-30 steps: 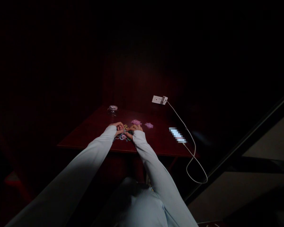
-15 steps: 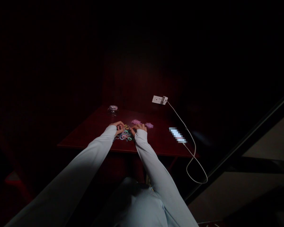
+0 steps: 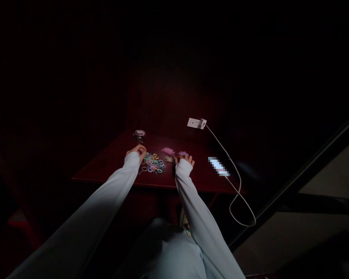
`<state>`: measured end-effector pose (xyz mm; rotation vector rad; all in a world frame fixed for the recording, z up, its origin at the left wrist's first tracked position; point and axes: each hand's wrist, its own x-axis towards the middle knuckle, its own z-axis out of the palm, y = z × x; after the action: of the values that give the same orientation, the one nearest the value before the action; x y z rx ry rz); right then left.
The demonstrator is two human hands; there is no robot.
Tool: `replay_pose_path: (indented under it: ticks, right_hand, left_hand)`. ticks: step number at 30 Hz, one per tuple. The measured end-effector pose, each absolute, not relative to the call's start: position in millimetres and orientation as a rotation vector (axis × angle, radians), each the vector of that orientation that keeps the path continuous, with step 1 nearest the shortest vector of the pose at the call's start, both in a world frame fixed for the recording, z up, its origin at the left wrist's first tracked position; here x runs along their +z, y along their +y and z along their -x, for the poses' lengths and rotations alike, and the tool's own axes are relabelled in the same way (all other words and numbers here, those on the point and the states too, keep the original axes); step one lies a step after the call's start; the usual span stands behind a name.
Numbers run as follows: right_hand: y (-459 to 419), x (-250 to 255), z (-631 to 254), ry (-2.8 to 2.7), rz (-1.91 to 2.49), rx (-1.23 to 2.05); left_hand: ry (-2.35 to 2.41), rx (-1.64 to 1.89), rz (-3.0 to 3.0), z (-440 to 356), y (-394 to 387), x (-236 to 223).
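A pile of small coloured elastic hair ties [image 3: 154,164] lies near the table's front edge. At its left side, my left hand [image 3: 137,151] hovers with curled fingers drawn together; whatever may be in them is too small to make out. My right hand [image 3: 186,160] is right of the pile, just in front of a purple heap [image 3: 183,154]. Its thumb and index finger look pinched, the other fingers stretch outward, and the fingertips are partly hidden. A pink heap [image 3: 168,150] and a small pale-yellow heap [image 3: 169,159] lie between my hands.
A clear lidded jar [image 3: 139,135] stands at the back left of the dark red table [image 3: 104,166]. To the right lies a phone [image 3: 218,166], its white cable [image 3: 240,178] looping past the table edge up to a wall socket [image 3: 193,123]. The surroundings are very dark.
My right hand has left the hair tie pile and moved right towards the purple heap, uncovering the pale-yellow heap. My left hand has drawn back slightly left, so more of the pile shows.
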<state>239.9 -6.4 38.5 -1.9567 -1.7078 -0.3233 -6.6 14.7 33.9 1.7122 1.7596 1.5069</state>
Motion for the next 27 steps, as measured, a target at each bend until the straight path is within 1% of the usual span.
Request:
replay_pose_path:
  ticks: [6,10,15,20,24,27]
  right_hand:
    - [-10.2,41.0,-236.5,-1.769,1.997,-0.336]
    - [-10.5,40.4,-236.9,-1.753,2.002,-0.306]
    - [-7.9,38.5,-236.3,-1.713,1.936,-0.308]
    - [-5.7,37.8,-233.0,-1.637,1.838,-0.413]
    - [-6.0,38.0,-230.6,-1.694,1.762,-0.405]
    - [-5.8,38.4,-229.9,-1.726,1.739,-0.387]
  left_hand:
    - [2.048,1.574,-1.485,8.4,5.6,40.2]
    - [2.124,1.566,-1.437,9.8,5.8,40.4]
    - [2.001,1.631,-1.484,17.5,11.2,32.8]
    - [1.863,1.741,-1.525,23.8,16.7,24.1]
    - [1.944,1.76,-1.56,20.1,15.2,25.4]
    - [2.015,1.705,-1.601,14.6,13.8,28.0]
